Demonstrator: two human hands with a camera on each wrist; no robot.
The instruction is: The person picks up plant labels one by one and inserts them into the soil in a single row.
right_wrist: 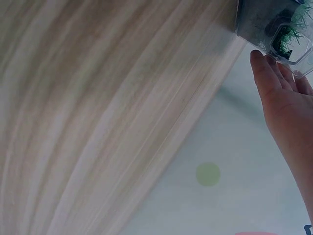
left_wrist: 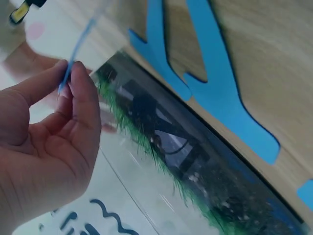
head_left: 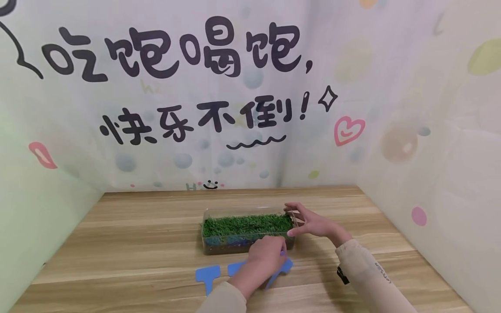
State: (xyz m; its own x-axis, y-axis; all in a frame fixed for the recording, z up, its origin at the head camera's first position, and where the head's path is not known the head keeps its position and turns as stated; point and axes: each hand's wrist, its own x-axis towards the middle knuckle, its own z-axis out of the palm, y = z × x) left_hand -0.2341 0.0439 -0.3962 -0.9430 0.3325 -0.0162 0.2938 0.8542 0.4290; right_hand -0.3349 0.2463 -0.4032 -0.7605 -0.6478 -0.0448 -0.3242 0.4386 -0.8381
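Note:
A clear plastic planter box (head_left: pixel 219 250), with green grass (head_left: pixel 242 224) over dark soil, stands on the wooden table. Thumb and index finger of my left hand (left_wrist: pixel 58 132) pinch a thin blue plant label (left_wrist: pixel 77 51), seen edge-on in the left wrist view. In the head view that left hand (head_left: pixel 267 253) is in front of the box's right part and hides most of what it pinches. My right hand (head_left: pixel 311 222) grips the box's right end, thumb at the front corner and fingers farther back. The right wrist view shows its fingers (right_wrist: pixel 268 73) against the clear wall.
Blue T-shaped labels lie in front of the box: one at the left (head_left: pixel 208 274), a second label (head_left: pixel 235 268) partly behind the left forearm, and another label (head_left: pixel 285 266) beside the left hand. A printed backdrop (head_left: pixel 176 165) and side walls enclose the table.

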